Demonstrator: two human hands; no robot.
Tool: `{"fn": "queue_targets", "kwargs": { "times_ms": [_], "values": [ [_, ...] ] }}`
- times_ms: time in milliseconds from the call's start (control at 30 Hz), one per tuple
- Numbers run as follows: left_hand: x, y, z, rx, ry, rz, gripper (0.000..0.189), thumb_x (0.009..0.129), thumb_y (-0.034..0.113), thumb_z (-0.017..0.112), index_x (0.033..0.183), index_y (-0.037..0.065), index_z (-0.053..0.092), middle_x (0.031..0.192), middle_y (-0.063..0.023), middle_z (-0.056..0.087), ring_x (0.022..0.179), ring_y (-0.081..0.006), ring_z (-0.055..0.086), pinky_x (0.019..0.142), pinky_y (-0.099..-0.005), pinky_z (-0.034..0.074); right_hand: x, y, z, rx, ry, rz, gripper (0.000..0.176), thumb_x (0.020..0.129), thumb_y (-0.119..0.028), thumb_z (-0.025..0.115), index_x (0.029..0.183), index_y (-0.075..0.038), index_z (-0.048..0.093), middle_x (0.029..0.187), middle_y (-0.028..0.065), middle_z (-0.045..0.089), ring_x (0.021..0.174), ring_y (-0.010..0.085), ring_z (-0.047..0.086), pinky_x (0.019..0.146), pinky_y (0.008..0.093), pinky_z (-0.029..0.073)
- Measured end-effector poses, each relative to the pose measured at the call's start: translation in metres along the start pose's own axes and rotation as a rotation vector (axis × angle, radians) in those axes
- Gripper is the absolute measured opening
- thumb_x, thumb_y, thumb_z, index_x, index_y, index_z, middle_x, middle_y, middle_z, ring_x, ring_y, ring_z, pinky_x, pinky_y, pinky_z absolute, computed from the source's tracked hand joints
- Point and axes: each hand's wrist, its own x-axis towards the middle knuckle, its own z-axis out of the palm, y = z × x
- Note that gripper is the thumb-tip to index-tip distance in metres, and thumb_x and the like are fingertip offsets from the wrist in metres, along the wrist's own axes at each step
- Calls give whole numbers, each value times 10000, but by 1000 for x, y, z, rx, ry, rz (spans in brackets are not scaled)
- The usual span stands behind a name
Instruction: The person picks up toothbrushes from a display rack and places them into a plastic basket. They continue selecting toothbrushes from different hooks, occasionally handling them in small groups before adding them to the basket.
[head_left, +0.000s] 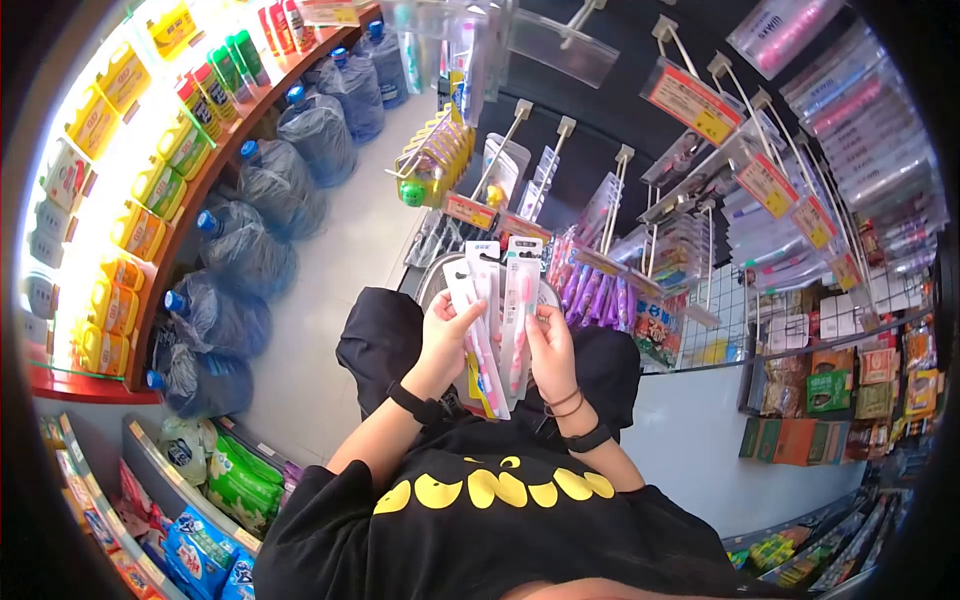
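Several packaged toothbrushes are fanned out upright in front of my lap. My left hand [447,335] is closed on the left packs, thumb across the front of a white-backed toothbrush pack [484,345]. My right hand [551,350] pinches the right edge of another toothbrush pack [517,330], whose pink brush shows through the clear front. The packs overlap and touch one another, and their lower ends come close to my black shirt. Behind them is a round metallic rim [437,283], mostly hidden. Dark bands circle both my wrists.
Hooks ahead carry hanging toothbrush packs [865,150], purple packets [595,290] and price tags [697,100]. A yellow-green bunch of bottles [432,160] hangs near centre. Large blue water jugs [245,245] line the left floor beside a lit shelf [150,290]. Bagged goods [245,480] sit lower left.
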Motion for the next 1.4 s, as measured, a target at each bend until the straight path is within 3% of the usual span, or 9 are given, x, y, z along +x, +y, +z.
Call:
{"fn": "queue_targets", "kwargs": {
  "times_ms": [267,567,667,733,767,867,933,1067,1400],
  "values": [
    [2,2,-23,-10,76,-29,318,804,-10,649,1097,6,527,1049,-77,627,963,-161,611,875,-303,465,1,-11,-10,125,-108,86,202,981,-94,365,1160,1,372,1079,212,606,912,283,653,805,336,529],
    [66,-66,-81,-115,261,-52,290,790,36,669,1062,11,571,1010,-86,633,930,-206,613,820,-357,489,-5,-25,-4,79,-155,33,262,985,-89,352,1228,0,319,1126,215,590,982,297,636,816,352,539],
    [96,-88,-101,-101,214,-198,470,762,97,714,1168,-7,501,1081,-123,599,983,-227,586,852,-374,468,-5,-23,-4,72,-163,15,272,984,-83,347,1240,-1,310,1132,214,586,1006,299,626,835,354,530],
    [111,-102,-113,504,471,-351,720,720,163,759,1288,-28,361,1167,-169,537,1045,-253,543,872,-389,449,-6,-21,-5,63,-163,3,278,983,-78,344,1247,-1,306,1135,211,584,1021,300,619,847,355,523],
    [136,-128,-155,422,335,-405,908,679,221,794,1347,-36,235,1216,-200,484,1084,-270,507,887,-400,434,-5,-20,-5,61,-175,-18,287,981,-72,344,1256,-1,300,1142,207,581,1034,301,613,856,353,516],
    [90,-78,-91,469,237,-265,579,833,240,660,1287,-21,413,1152,-141,569,1073,-230,552,893,-329,455,-3,-22,-6,36,-164,-64,308,974,-53,351,1272,0,295,1157,189,577,1035,275,612,871,338,501],
    [61,-45,-68,175,-126,-339,427,898,212,576,1259,14,463,1184,-97,569,1035,-191,566,882,-312,461,-5,-29,-3,74,-112,-16,305,948,12,366,1252,14,350,1100,140,595,1006,148,577,881,273,443],
    [12,-6,-27,121,-345,-317,294,944,214,505,1178,41,548,1143,-76,604,1056,-163,582,895,-303,470,-6,-24,-2,53,-126,-45,323,968,-42,375,1285,-9,328,1113,132,595,990,182,615,817,280,493],
    [-11,39,-2,178,-308,-44,229,926,162,558,1095,16,608,982,-27,633,881,-99,588,813,-252,464,-12,-11,26,52,-188,0,340,937,21,407,1272,-7,360,1105,127,591,1017,149,570,853,267,457]
  ]
}}
